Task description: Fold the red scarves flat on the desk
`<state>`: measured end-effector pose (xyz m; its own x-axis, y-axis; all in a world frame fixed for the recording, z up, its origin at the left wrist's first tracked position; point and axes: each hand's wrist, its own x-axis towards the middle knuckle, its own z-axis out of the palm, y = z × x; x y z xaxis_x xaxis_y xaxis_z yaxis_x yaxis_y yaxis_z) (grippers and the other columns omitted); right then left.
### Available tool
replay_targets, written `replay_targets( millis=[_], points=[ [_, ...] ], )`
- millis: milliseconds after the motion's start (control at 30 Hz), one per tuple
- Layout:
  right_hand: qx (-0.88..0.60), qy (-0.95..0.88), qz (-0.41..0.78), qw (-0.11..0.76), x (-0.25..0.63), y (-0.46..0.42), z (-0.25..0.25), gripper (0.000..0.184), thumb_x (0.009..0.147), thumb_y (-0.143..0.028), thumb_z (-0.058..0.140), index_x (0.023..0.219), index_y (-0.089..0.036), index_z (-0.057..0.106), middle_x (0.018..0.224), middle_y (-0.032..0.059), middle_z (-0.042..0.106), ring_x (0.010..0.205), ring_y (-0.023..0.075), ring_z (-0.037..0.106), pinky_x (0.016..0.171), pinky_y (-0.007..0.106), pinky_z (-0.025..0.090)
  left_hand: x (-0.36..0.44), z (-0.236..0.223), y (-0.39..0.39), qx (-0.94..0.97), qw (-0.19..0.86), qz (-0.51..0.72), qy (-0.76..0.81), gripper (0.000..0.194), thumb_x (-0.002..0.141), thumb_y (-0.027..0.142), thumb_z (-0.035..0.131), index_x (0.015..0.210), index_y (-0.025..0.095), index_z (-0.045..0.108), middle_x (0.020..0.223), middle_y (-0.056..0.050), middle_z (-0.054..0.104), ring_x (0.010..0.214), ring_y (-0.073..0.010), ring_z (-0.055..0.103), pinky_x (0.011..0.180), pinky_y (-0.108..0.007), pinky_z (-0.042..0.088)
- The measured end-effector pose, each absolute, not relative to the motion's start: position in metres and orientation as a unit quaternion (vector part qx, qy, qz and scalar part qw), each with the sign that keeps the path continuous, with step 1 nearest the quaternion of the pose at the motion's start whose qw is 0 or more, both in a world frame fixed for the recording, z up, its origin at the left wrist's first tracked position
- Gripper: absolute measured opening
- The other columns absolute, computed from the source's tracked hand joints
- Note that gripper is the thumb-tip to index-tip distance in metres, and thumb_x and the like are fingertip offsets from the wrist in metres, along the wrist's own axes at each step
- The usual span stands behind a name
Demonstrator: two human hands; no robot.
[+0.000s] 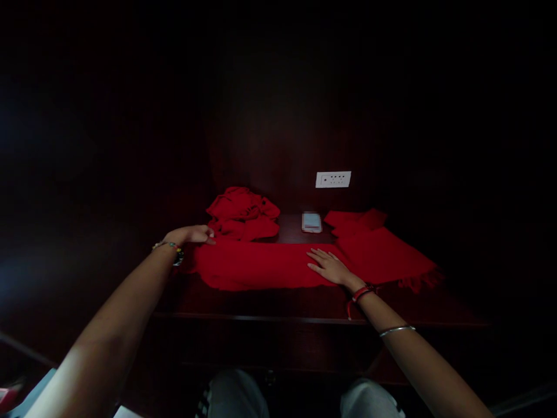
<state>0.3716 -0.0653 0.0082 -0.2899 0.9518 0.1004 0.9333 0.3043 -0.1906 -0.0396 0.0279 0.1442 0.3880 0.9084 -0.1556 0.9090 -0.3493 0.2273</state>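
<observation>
A long red scarf [256, 267] lies in a flat, folded strip across the dark wooden desk in front of me. At its left end my left hand [198, 234] has its fingers closed on the upper edge of the fabric. My right hand [328, 267] rests palm down on the strip's right part, fingers spread. To the right spreads more red fabric with a fringed edge [387, 255]; I cannot tell whether it is one piece with the strip. Behind the left part sits a crumpled heap of red cloth [243, 212], close to my left hand.
A phone-like flat object with a lit pale face [312, 223] lies on the desk between the heap and the fringed fabric. A white socket panel [333, 179] is on the dark back wall. The desk's front edge [261, 317] runs above my knees.
</observation>
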Motion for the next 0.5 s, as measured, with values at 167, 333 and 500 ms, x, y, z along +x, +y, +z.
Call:
replay_targets(
  millis=[167, 333, 500],
  points=[
    [-0.599, -0.792, 0.032, 0.114, 0.376, -0.064, 0.004, 0.058, 0.084, -0.052, 0.024, 0.130, -0.019, 0.034, 0.136, 0.0070, 0.030, 0.125, 0.0217, 0.024, 0.101, 0.042, 0.019, -0.018, 0.172, 0.006, 0.830, 0.218, 0.195, 0.474, 0.026, 0.070, 0.043, 0.044, 0.077, 0.018, 0.048, 0.069, 0.002, 0.048, 0.059, -0.0109, 0.043, 0.051, -0.019, 0.031],
    [-0.609, -0.782, -0.005, 0.132, 0.365, -0.063, 0.007, 0.049, 0.084, -0.040, 0.031, 0.124, -0.015, 0.042, 0.131, 0.0124, 0.038, 0.121, 0.0250, 0.030, 0.098, 0.046, 0.022, 0.006, 0.164, 0.001, 0.843, 0.130, 0.098, 0.513, 0.018, 0.066, 0.030, 0.047, 0.077, 0.016, 0.048, 0.070, 0.001, 0.050, 0.064, -0.0119, 0.044, 0.059, -0.022, 0.034],
    [-0.505, -0.828, -0.018, 0.243, 0.312, -0.050, 0.036, 0.046, 0.081, -0.031, 0.039, 0.124, -0.013, 0.042, 0.129, 0.0133, 0.039, 0.120, 0.0235, 0.032, 0.099, 0.042, 0.023, 0.019, 0.152, -0.006, 0.852, 0.184, 0.156, 0.464, 0.015, 0.068, 0.026, 0.048, 0.078, 0.016, 0.049, 0.077, 0.000, 0.054, 0.073, -0.0122, 0.048, 0.066, -0.023, 0.038]
  ],
)
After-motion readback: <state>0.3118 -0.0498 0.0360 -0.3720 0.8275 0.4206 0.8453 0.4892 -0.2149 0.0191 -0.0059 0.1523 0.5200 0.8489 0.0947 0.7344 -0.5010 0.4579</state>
